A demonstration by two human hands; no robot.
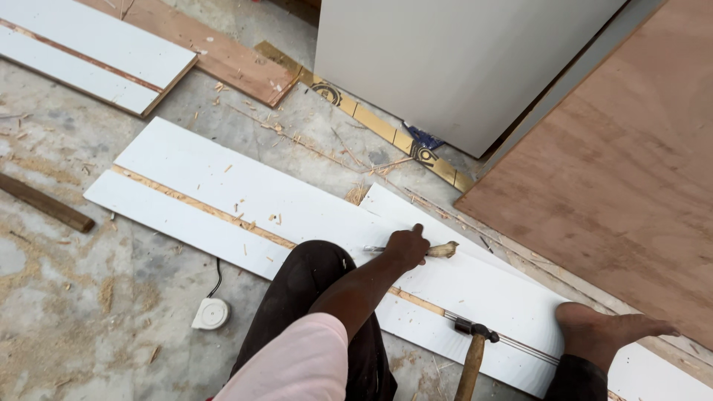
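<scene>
Notably, fingers: curled tight round the pale wooden handle of a chisel (416, 250), thumb pointing up over the top.
Hand: the left hand (405, 248) was the only one in view, knuckles towards the camera, fist resting low on the board.
Chisel: lay nearly flat, its metal blade poking out to the left of the fist and its handle end to the right, just above the groove (223, 214).
Arm: bare forearm ran from a pink sleeve (297, 364) up and right across a dark-trousered knee (308, 275), wrist straight.
White board (223, 186): flat on the dusty floor (67, 297), a raw wooden groove running along its length beneath the hand.
Hammer (473, 349): head resting on the board near the groove, wooden handle pointing down, untouched.
Foot (605, 330): bare, pressed on the board's right end.
Right hand: out of sight.
</scene>
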